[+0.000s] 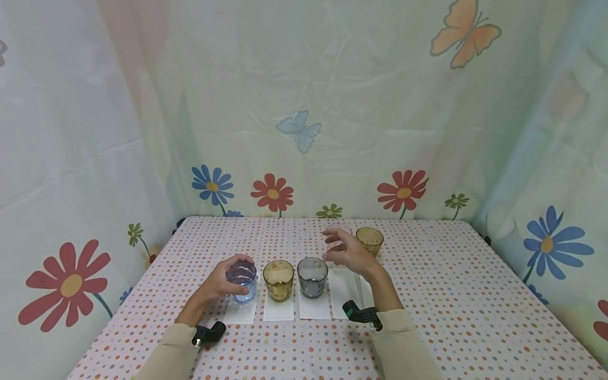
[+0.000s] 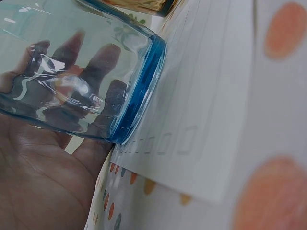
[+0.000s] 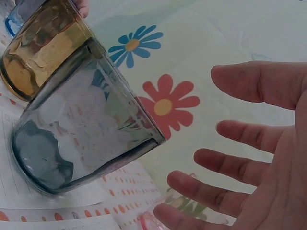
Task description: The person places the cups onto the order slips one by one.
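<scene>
My left hand (image 1: 219, 278) grips a blue glass (image 1: 245, 296), fingers curled round its far side. The glass stands upright on a white paper sheet (image 1: 239, 316); the left wrist view shows the fingers through its clear wall. To its right stand an amber glass (image 1: 279, 279) and a grey glass (image 1: 312, 279), each on its own sheet. My right hand (image 1: 355, 255) hovers beyond the grey glass (image 3: 86, 129), holding nothing, its fingers spread apart in the right wrist view. Behind that hand is a pale pink glass (image 1: 343, 228), partly hidden, beside a second amber glass (image 1: 370, 238).
Another white sheet (image 1: 344, 290) lies right of the grey glass, with a further sheet partly hidden under the right forearm. A dotted cloth (image 1: 456, 316) covers the table. A printed curtain (image 1: 304, 68) hangs behind and at both sides.
</scene>
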Motion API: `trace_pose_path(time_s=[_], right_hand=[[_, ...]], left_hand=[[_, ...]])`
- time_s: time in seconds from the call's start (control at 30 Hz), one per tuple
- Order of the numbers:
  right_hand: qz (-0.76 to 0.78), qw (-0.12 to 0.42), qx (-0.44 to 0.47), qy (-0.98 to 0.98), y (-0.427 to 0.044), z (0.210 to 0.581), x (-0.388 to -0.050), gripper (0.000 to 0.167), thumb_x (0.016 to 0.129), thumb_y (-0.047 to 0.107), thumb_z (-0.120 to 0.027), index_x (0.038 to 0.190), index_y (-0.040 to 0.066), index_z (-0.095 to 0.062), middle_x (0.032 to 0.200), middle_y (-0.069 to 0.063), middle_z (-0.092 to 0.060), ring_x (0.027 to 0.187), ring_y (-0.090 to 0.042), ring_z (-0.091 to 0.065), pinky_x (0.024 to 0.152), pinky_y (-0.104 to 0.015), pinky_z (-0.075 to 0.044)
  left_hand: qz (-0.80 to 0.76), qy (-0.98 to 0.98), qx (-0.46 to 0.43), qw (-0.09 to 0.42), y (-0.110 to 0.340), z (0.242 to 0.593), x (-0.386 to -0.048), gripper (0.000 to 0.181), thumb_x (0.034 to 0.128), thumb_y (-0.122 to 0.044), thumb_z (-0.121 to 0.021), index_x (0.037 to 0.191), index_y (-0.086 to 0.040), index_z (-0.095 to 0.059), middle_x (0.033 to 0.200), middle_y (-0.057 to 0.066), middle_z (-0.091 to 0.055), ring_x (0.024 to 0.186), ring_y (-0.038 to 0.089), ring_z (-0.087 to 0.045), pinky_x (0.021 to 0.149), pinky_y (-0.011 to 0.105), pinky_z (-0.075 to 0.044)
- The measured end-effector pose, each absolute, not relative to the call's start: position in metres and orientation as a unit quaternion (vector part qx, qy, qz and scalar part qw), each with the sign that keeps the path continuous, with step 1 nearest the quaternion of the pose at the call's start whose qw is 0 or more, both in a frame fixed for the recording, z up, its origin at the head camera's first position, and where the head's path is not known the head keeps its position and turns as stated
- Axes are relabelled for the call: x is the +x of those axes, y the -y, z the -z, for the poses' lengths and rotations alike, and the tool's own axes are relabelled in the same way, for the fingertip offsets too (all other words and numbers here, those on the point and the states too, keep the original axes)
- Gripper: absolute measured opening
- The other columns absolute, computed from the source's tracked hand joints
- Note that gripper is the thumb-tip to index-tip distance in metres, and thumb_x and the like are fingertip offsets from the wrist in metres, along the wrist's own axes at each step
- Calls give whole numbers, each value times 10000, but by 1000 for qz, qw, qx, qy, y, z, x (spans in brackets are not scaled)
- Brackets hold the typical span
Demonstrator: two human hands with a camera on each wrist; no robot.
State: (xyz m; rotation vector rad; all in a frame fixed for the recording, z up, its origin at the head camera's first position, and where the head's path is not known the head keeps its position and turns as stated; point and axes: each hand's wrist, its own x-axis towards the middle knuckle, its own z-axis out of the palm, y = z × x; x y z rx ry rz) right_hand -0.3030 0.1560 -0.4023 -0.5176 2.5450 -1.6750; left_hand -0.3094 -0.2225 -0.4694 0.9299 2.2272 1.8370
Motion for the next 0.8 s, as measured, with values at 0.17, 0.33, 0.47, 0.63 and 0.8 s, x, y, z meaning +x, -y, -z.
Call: trace_pose_path(time_s=[0.17, 0.33, 0.47, 0.63, 0.8], right_hand=[[529, 18, -150, -835, -159, 400, -303, 623, 904, 206, -725, 1464, 104, -472, 1387, -217, -518, 1197, -382, -559, 907, -474, -538], [509, 1, -122, -852, -163, 397, -303, 633, 912, 239, -727, 1472, 104, -464, 1371, -222, -525, 1191, -397, -544, 856, -465, -537], [489, -15, -95, -867, -164, 395, -302, 660, 915, 259, -726, 1486, 92, -442, 1368, -221, -527, 1188, -389, -551, 828, -461, -539], [459, -24, -73, -885, -164, 393, -302, 662, 935, 275, -699, 1503, 95, -411, 1387, -224, -516, 1173, -388, -560, 863, -499, -521], [436, -24, -65, -897, -166, 390, -300, 670, 952, 274, -664, 1526, 95, -371, 1422, -245, -485, 1246, -434, -523, 943, -591, -481]], left_hand=[[-604, -734, 305, 53, 222, 469, -309, 642, 719, -34, -806, 1297, 52, -541, 1262, 303, -567, 1116, 279, -594, 942, 336, -512], [-604, -734, 306, 54, 222, 469, -309, 643, 723, -36, -806, 1301, 54, -539, 1263, 305, -568, 1122, 280, -598, 946, 330, -511], [-603, -735, 305, 55, 223, 469, -309, 647, 723, -38, -807, 1304, 53, -539, 1264, 303, -568, 1124, 288, -593, 944, 339, -511], [-600, -738, 306, 54, 223, 470, -310, 645, 722, -29, -806, 1304, 51, -539, 1267, 305, -564, 1117, 298, -588, 934, 355, -516], [-600, -739, 303, 55, 223, 470, -310, 644, 722, -31, -807, 1303, 50, -541, 1267, 306, -565, 1118, 306, -590, 936, 357, -516]])
